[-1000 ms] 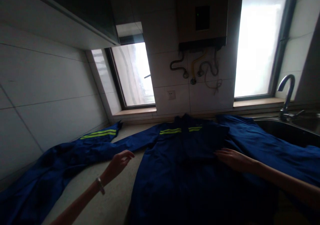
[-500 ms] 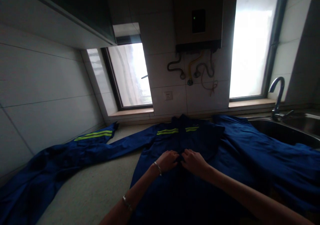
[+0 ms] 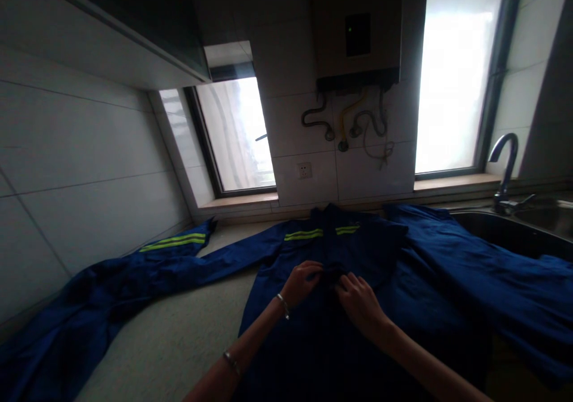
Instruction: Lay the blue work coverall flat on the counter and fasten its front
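A dark blue work jacket (image 3: 385, 259) with yellow-green stripes lies spread front up on the counter, its collar toward the wall. At the middle of its front, my left hand (image 3: 303, 283) has thumb and fingers closed on the cloth along the front opening. Close by on the right, my right hand (image 3: 362, 300) grips the same front edge with bent fingers. Dark cloth stretches between the two hands; any button or zip there is too dark to make out. One sleeve (image 3: 242, 250) reaches out to the left.
More blue clothing (image 3: 102, 288) with a striped patch lies along the left wall on the pale counter (image 3: 179, 330). Further blue cloth (image 3: 474, 265) spreads to the right, beside the sink (image 3: 483, 220) and its curved tap (image 3: 505, 169). A water heater (image 3: 358, 32) hangs above the back wall's pipes.
My hands have moved a little apart: the right one has shifted right and slightly down, the left one slightly up. Both remain at the jacket's front. The view has shifted slightly.
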